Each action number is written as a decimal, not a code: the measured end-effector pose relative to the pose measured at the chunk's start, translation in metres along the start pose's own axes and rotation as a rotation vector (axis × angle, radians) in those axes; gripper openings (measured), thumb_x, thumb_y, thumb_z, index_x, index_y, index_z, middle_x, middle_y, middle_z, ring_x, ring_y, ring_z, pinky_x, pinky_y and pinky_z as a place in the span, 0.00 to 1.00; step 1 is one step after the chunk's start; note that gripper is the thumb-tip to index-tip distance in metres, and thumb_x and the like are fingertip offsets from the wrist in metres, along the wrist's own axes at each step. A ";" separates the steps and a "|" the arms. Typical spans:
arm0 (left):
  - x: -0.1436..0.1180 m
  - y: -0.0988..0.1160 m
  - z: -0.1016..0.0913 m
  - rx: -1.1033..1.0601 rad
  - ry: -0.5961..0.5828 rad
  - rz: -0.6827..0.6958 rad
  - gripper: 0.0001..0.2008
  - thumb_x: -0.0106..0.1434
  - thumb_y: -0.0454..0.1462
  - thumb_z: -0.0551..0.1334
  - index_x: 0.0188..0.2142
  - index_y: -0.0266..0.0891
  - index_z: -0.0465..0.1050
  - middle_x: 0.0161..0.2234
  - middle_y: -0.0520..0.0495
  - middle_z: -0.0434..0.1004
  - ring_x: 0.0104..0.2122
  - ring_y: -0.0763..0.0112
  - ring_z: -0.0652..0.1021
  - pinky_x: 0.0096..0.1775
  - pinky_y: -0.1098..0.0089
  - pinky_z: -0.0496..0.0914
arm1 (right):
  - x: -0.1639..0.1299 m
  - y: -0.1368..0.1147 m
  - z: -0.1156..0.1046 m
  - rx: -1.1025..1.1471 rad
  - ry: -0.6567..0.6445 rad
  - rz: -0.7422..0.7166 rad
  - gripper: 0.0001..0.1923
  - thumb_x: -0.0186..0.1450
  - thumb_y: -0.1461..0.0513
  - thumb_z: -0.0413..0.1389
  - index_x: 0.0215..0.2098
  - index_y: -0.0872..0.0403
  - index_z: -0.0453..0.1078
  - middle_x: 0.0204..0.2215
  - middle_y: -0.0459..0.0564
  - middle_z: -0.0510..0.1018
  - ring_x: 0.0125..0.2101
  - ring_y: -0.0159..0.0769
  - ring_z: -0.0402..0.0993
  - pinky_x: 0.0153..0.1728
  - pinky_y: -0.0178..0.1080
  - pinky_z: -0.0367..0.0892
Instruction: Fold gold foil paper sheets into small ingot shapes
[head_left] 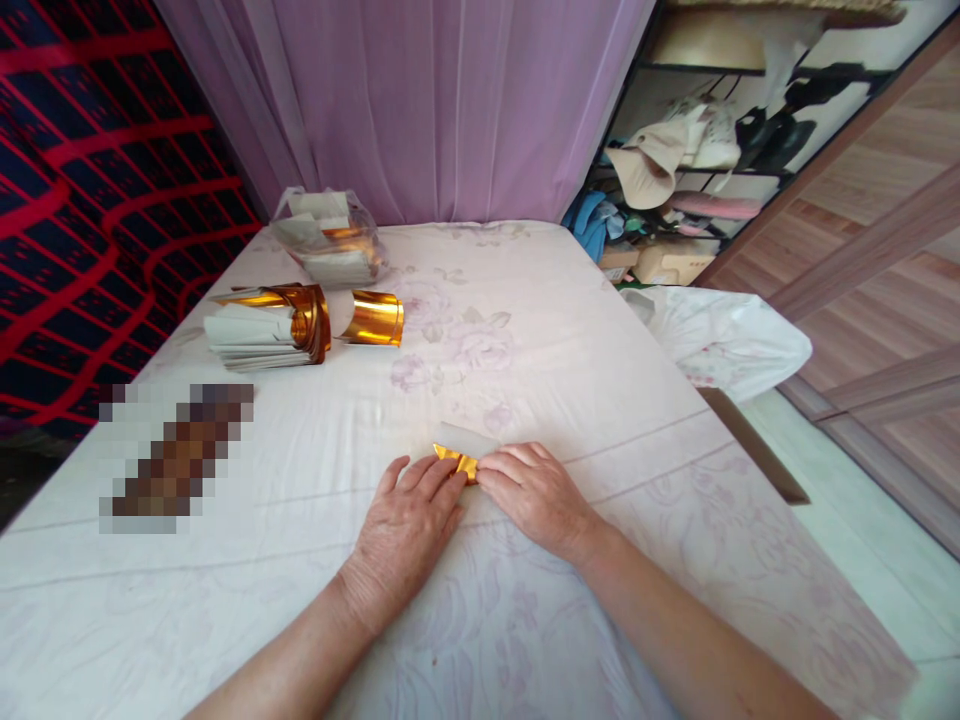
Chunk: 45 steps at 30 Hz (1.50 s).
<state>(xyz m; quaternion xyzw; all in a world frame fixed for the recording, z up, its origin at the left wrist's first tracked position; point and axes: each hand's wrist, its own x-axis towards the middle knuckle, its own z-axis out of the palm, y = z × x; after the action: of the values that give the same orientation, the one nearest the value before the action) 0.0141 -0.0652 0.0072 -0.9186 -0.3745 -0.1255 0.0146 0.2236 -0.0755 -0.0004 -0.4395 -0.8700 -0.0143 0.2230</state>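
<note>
On the patterned tablecloth, a small sheet of gold foil paper [466, 437] with a white side showing is partly rolled or folded over. My left hand [409, 520] presses its fingers on the paper's left and near edge. From the other side, my right hand [538, 498] has its fingertips bunched on the right end. Both hands hold the paper against the table, and the fingers cover part of it. Further off to the left are a fanned stack of gold and white paper pieces [255, 335] and a few curved gold sheets [377, 318].
At the far left of the table [555, 330] sits a clear plastic bag [330, 240] of similar paper. A pixelated dark object [184, 450] lies at the left. Beyond the right edge are a shelf [682, 170] with shoes and a cap, and a white plastic bag [735, 335].
</note>
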 end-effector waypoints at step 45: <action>-0.003 -0.004 -0.003 -0.107 -0.052 0.002 0.23 0.67 0.36 0.56 0.61 0.42 0.61 0.57 0.44 0.72 0.55 0.60 0.71 0.55 0.55 0.65 | 0.010 -0.001 0.012 0.055 0.020 0.354 0.08 0.68 0.63 0.53 0.31 0.52 0.71 0.27 0.47 0.75 0.31 0.35 0.70 0.35 0.38 0.60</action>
<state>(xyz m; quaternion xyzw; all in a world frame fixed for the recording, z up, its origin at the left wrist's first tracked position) 0.0091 -0.0647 0.0095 -0.9215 -0.3664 -0.1212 -0.0441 0.2132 -0.0657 -0.0075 -0.5792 -0.7769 0.0445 0.2426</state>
